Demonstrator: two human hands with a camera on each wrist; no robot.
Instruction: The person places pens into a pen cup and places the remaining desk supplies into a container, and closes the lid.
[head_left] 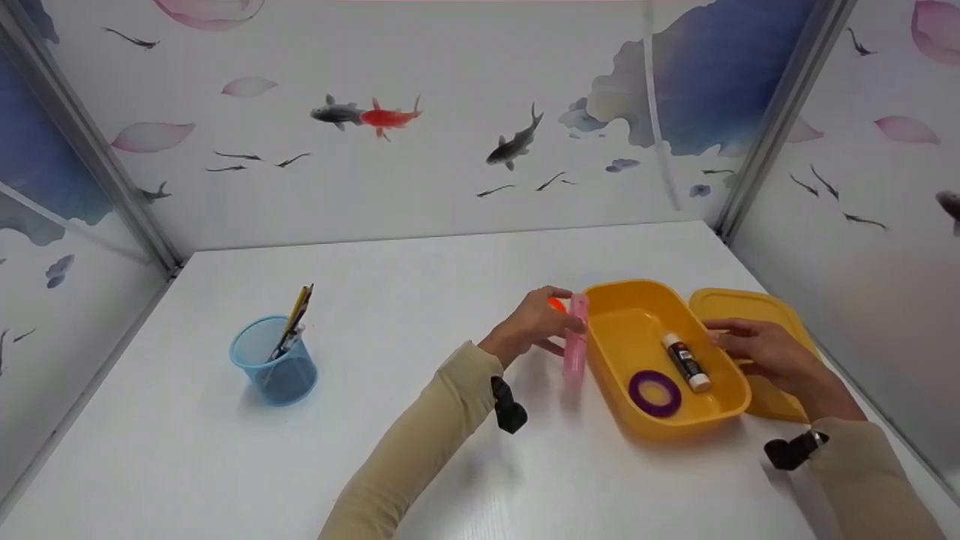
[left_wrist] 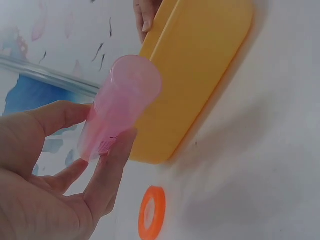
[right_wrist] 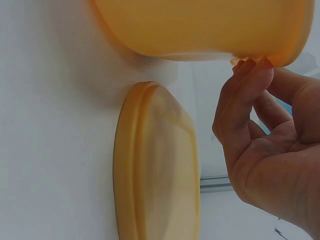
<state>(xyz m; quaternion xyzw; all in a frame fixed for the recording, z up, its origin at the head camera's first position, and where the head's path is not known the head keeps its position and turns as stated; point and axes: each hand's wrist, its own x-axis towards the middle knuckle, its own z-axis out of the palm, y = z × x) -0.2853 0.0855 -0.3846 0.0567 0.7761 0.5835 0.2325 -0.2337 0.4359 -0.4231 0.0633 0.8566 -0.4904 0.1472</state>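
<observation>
My left hand (head_left: 536,322) pinches a translucent pink plastic cylinder (head_left: 575,341) between thumb and fingers, close beside the left wall of a yellow box (head_left: 626,330). Small print shows on the cylinder's side (left_wrist: 112,110) in the left wrist view. At the opposite rim, my right hand (head_left: 776,356) holds the box with its fingertips. A glue stick (head_left: 685,362) and a purple tape roll (head_left: 655,412) lie inside the box. Partly hidden behind my left hand, an orange tape roll (left_wrist: 160,200) rests on the table.
The yellow lid (head_left: 750,307) lies on the table to the right, partly behind the box and my right hand. Far left stands a blue mesh pen cup (head_left: 285,379) with several pencils (head_left: 298,311). Patterned panels (head_left: 450,187) enclose the white table (head_left: 420,292).
</observation>
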